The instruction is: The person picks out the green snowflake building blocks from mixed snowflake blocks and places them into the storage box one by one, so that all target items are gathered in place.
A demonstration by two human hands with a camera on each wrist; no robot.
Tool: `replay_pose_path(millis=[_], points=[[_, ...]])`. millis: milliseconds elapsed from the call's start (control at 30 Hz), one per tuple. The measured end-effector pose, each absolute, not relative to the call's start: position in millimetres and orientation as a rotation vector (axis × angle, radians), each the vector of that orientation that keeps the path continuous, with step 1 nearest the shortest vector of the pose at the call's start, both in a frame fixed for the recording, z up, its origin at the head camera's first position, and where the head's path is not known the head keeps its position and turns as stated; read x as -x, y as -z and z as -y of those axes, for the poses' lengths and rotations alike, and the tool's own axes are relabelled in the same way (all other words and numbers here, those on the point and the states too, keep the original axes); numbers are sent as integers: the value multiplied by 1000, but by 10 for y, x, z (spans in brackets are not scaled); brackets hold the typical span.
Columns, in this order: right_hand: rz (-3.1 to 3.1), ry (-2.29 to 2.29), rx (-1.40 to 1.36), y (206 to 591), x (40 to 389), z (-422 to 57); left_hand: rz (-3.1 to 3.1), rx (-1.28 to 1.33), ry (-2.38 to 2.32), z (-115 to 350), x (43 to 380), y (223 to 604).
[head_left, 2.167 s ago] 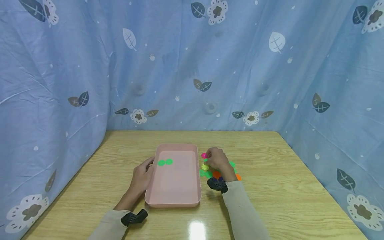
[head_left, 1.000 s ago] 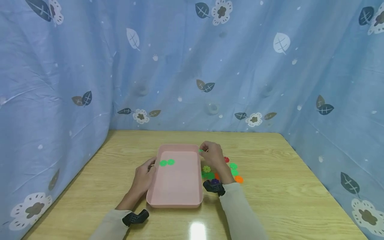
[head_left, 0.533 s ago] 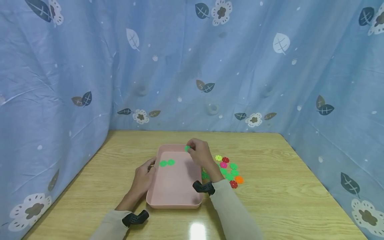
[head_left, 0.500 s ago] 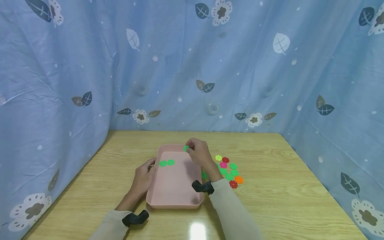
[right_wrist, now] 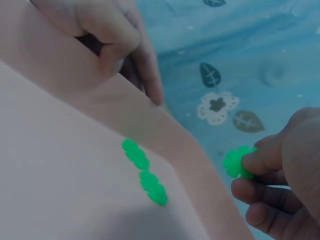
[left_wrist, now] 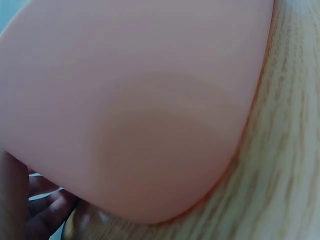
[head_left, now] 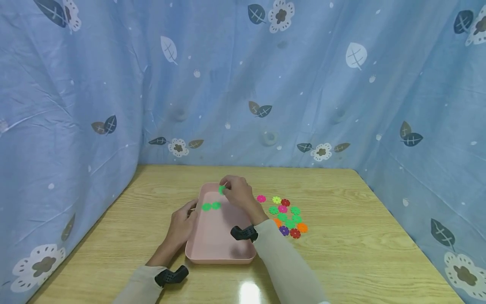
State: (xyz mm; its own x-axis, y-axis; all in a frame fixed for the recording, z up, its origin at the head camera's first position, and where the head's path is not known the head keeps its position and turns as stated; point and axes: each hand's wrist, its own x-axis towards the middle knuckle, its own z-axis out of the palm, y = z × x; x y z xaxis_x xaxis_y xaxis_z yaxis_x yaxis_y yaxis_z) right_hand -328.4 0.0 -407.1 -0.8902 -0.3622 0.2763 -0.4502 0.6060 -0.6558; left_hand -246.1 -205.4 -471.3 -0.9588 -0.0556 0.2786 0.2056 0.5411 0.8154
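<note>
Right forearm (head_left: pixel 286 261), shifted left, partly hides the tray (head_left: pixel 210 238) beside scattered discs (head_left: pixel 282 217).

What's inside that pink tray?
Two green flower-shaped pieces lie on the floor of the pink tray, near its left wall. The right hand pinches a third piece. That hand and the black wrist device partly cover the tray's right side; what's beneath can't be seen.

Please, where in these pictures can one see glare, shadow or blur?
Head: white glare on the wooden table, at the bottom edge; soft shadow inside the pink tray, below the right hand. Left wrist: dark shadow on the tray's side, wood grain slightly soft. Right wrist: dim, grey shadow on the tray floor near green flower-shaped pieces.
</note>
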Motion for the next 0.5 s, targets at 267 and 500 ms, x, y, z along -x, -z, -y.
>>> replay_pose_path(millis=[267,500], points=[[2633,-1322,-750,4238,3336,70,2521,114,1377,2052,2459,4728],[2626,-1510,-690,4309,3350,88,2510,111,1378,2054,2467,4697]])
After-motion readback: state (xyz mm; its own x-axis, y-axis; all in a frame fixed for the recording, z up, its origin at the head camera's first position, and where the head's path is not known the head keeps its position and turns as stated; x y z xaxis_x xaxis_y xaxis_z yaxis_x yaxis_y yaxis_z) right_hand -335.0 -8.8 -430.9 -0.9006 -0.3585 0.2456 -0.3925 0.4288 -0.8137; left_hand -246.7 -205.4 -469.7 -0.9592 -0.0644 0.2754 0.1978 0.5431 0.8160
